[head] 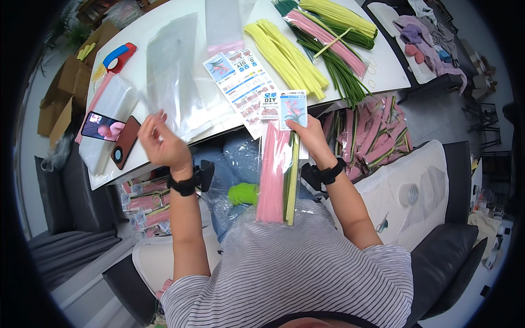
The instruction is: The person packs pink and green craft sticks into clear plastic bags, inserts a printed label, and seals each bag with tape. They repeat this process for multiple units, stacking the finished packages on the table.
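Observation:
My right hand [313, 137] grips the top of a clear plastic packet of pink, green and yellow pipe cleaners [274, 176], its thumb on a folded printed card [293, 108]. The packet hangs over my lap. My left hand [158, 139] is raised at the table's near edge with its fingers curled, close to clear plastic sleeves [172, 78]; whether it holds anything is unclear. Printed instruction sheets [246, 88] lie between the sleeves and a bundle of yellow pipe cleaners [287, 57]. Further right are green stems [336, 65] and a pink bundle [328, 41].
A phone [103, 126] with a lit screen rests on plastic bags at the left of the white table [139, 164]. Behind it is a red and blue tape dispenser [119, 57]. Filled packets [369, 139] are heaped below the table's right edge. A tape roll [409, 194] lies on the sofa.

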Available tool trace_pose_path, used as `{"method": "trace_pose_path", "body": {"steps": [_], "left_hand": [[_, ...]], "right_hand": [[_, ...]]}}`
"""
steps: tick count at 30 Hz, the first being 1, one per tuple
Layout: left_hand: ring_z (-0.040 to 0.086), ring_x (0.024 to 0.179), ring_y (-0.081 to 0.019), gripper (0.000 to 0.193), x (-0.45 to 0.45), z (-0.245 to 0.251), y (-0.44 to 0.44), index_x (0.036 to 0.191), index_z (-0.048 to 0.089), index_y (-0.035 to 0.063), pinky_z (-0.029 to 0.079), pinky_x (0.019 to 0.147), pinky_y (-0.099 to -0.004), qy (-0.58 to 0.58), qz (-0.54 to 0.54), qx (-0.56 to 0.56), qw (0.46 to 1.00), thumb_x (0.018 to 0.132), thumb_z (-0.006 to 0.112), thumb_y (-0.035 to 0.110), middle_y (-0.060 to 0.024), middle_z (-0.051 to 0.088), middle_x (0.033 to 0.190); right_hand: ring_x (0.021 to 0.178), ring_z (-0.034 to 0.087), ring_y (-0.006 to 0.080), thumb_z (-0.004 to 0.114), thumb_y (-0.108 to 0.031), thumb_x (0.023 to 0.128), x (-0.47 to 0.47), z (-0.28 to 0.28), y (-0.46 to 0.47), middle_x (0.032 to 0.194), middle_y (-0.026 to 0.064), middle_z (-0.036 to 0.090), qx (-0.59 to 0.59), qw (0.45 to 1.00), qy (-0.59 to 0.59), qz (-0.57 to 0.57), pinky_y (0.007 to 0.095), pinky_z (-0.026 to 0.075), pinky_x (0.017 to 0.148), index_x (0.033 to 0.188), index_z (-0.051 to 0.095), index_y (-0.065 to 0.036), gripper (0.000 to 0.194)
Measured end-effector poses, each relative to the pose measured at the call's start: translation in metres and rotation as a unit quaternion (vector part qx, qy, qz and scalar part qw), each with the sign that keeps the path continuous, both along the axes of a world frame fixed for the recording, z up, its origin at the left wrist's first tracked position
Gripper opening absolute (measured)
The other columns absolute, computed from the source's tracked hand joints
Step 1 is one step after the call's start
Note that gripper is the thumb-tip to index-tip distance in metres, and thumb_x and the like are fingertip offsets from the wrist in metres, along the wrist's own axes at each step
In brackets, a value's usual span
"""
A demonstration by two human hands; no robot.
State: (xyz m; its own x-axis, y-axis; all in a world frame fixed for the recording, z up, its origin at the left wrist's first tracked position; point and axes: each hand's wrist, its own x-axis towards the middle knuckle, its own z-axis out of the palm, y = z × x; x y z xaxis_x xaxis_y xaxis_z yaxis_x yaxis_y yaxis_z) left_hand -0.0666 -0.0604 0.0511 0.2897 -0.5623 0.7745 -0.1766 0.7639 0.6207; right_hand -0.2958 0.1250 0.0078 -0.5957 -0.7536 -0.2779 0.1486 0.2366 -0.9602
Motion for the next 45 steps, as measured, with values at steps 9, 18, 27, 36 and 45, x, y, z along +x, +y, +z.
{"method": "trace_pose_path", "body": {"steps": [9, 18, 27, 36, 45], "left_hand": [[0.064, 0.082, -0.0272, 0.015, -0.037, -0.045, 0.016, 0.081, 0.064, 0.0036, 0.052, 0.07, -0.0337, -0.446, -0.348, 0.069, 0.822, 0.07, 0.073, -0.001, -0.0092, 0.067, 0.09], [0.055, 0.069, -0.0067, 0.021, -0.021, -0.061, 0.002, 0.097, 0.07, -0.0045, 0.044, 0.065, -0.0216, -0.313, -0.409, 0.47, 0.717, 0.084, 0.069, 0.011, -0.0029, 0.068, 0.082], [0.057, 0.071, -0.0079, 0.014, -0.01, -0.052, 0.0, 0.088, 0.071, -0.003, 0.044, 0.066, -0.0215, -0.237, -0.427, 0.581, 0.652, 0.08, 0.072, 0.009, -0.0046, 0.067, 0.08], [0.059, 0.079, -0.011, 0.019, -0.021, -0.053, -0.001, 0.07, 0.056, 0.0058, 0.046, 0.076, -0.0239, -0.181, -0.479, 0.53, 0.676, 0.083, 0.071, 0.006, -0.0075, 0.067, 0.094], [0.064, 0.103, -0.0305, 0.015, -0.028, -0.06, -0.022, 0.097, 0.051, -0.0015, 0.051, 0.092, -0.0354, 0.098, -0.433, 0.491, 0.749, 0.099, 0.046, 0.012, -0.0249, 0.062, 0.112]], "right_hand": [[0.087, 0.063, 0.0116, 0.068, -0.01, 0.086, -0.008, 0.007, 0.01, 0.101, 0.008, 0.068, -0.028, 0.999, 0.026, 0.006, 0.0262, 0.049, 0.078, 0.11, 0.062, 0.005, 0.029], [0.088, 0.062, 0.0111, 0.069, -0.007, 0.084, 0.004, 0.023, 0.014, 0.098, 0.0079, 0.069, -0.054, 0.995, 0.053, 0.06, 0.0273, 0.049, 0.078, 0.108, 0.062, 0.005, 0.028], [0.086, 0.065, 0.0151, 0.07, -0.015, 0.082, 0.011, 0.014, 0.005, 0.095, 0.0127, 0.07, 0.01, 0.994, 0.078, 0.072, 0.0296, 0.05, 0.077, 0.106, 0.061, 0.007, 0.034], [0.092, 0.061, 0.012, 0.069, -0.013, 0.085, 0.016, 0.027, -0.002, 0.101, 0.0089, 0.068, -0.055, 0.983, 0.121, 0.126, 0.0285, 0.049, 0.083, 0.114, 0.059, 0.005, 0.036], [0.095, 0.063, 0.0181, 0.066, -0.012, 0.084, 0.019, 0.003, -0.005, 0.103, 0.0138, 0.068, 0.065, 0.966, 0.132, 0.211, 0.0318, 0.048, 0.086, 0.113, 0.06, 0.005, 0.034]]}}
